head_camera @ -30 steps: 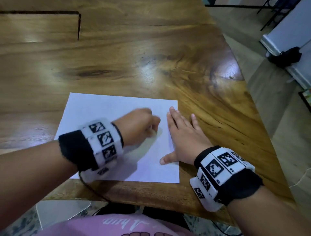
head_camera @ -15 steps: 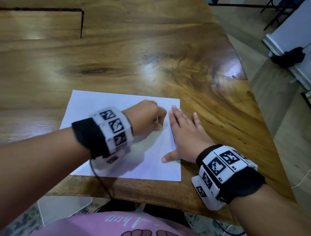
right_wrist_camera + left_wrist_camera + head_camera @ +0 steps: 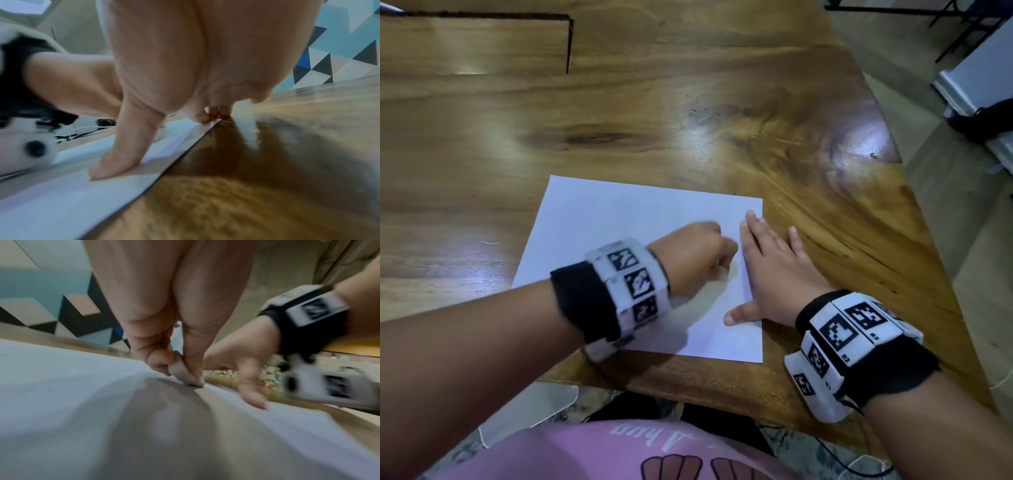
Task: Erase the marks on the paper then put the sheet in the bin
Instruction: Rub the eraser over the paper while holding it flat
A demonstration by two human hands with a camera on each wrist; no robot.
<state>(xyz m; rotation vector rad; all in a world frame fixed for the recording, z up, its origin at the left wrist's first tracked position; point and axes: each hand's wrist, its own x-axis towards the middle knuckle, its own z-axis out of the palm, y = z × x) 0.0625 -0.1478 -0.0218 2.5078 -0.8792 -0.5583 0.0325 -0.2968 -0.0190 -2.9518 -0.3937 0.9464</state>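
On the wooden table (image 3: 688, 102), my left hand (image 3: 695, 257) pinches an eraser (image 3: 183, 373) against the paper (image 3: 619, 219); my right hand (image 3: 774, 274) lies spread flat on its edge.

White paper sheet (image 3: 619, 219) lies flat on the wooden table (image 3: 688, 102), near its 6 o'clock edge. Left hand (image 3: 695, 257) is fisted over the sheet's right half, motion-blurred; whatever it grips is hidden. Right hand (image 3: 774, 274) lies flat at 3 o'clock of the fist, fingers straight, pointing to 12, thumb on the paper, palm straddling the sheet's right edge. Both wrists wear black bands with black-and-white marker tags. Pink shirt (image 3: 602, 452) at 6 o'clock.
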